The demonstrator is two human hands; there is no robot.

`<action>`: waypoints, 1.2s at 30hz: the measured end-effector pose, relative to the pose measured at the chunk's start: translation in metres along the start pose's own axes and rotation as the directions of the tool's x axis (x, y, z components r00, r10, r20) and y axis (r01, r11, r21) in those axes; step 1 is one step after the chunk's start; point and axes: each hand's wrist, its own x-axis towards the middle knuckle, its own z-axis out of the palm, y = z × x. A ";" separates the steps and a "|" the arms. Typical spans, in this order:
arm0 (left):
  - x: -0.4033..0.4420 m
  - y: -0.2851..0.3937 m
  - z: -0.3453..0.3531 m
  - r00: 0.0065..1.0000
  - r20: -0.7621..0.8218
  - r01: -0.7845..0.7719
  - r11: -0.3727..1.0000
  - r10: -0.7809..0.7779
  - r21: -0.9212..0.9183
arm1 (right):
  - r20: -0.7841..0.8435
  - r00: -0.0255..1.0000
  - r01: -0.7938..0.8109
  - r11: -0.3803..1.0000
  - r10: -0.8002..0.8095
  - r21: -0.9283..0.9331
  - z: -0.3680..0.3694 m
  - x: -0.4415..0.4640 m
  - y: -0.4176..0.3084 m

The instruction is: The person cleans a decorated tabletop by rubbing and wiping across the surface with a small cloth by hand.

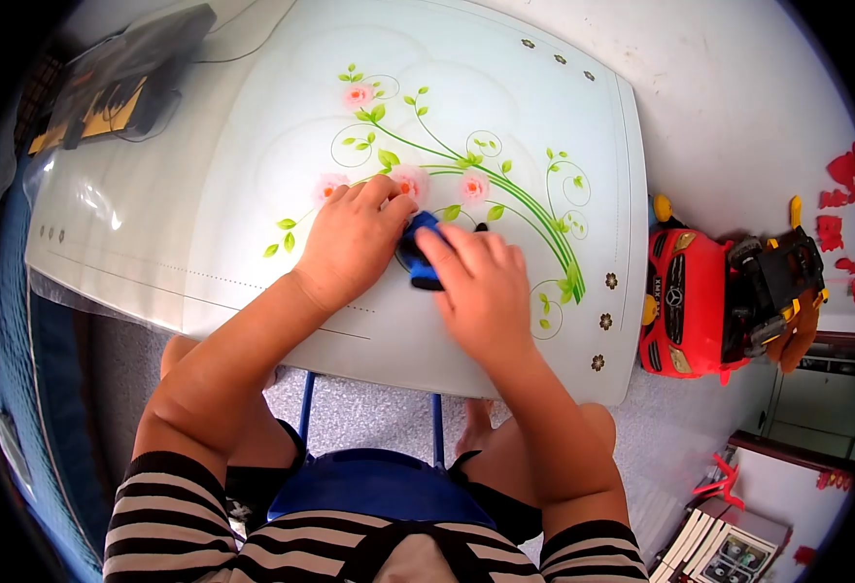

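A small blue object with black parts [424,229], its exact kind partly covered by fingers, is held low over the flower-printed table [253,243]. My right hand [483,287] grips it from the right, thumb and index finger lying along its blue side. From the left, my left hand [352,238] meets it with curled fingers closed at its upper left edge. The left thumb is hidden beneath that hand. A black tip [482,227] pokes out behind the right index finger. I cannot tell whether the object rests on the tabletop.
At the table's far left is a keyboard instrument [117,105] under a dark plastic cover. Right of the table stands a red toy car [685,303] beside a black and yellow toy vehicle [777,282]. Books [714,544] are stacked at lower right. A blue chair [379,486] is below me.
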 end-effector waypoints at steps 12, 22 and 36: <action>0.001 0.002 -0.001 1.000 0.017 -0.002 1.000 0.002 0.024 | -0.079 0.960 -0.278 0.904 0.267 -0.323 -0.006 -0.005 0.066; 0.000 0.001 -0.001 1.000 -0.003 -0.013 1.000 0.013 0.022 | -0.052 0.999 0.009 0.999 -0.011 -0.043 0.000 -0.003 0.003; 0.001 0.004 -0.004 1.000 0.025 0.014 1.000 -0.015 0.014 | -0.070 0.983 -0.184 0.951 0.171 -0.248 -0.007 -0.001 0.036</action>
